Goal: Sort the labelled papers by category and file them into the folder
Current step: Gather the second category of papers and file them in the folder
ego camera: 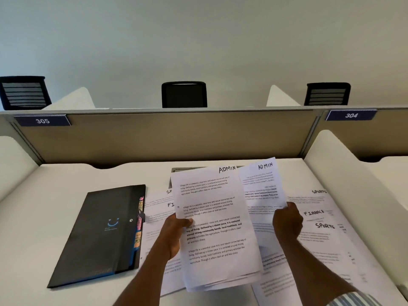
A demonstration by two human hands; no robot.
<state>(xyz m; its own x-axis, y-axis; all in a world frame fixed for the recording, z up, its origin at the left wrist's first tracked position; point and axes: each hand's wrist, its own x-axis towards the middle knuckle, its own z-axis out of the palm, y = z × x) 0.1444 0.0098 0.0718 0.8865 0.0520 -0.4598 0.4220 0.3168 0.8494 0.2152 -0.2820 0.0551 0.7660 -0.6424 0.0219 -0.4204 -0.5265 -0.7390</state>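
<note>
My left hand (174, 233) grips a stack of printed papers (216, 230) by its left edge, held above the desk; the top sheet is marked ADMIN. My right hand (287, 221) pinches the bottom edge of a single sheet (262, 184), also marked ADMIN, raised just right of the stack. A black expanding folder (99, 237) with coloured tabs along its right edge lies shut on the desk to the left. More papers lie spread beneath my hands, among them sheets marked SPORTS (320, 196) and FINANCE (314, 214).
The white desk (39, 217) is walled by a beige partition (154, 138) at the back and white side dividers (344, 171). A grey cable hatch (189, 170) sits behind the papers. Black chairs stand beyond the partition.
</note>
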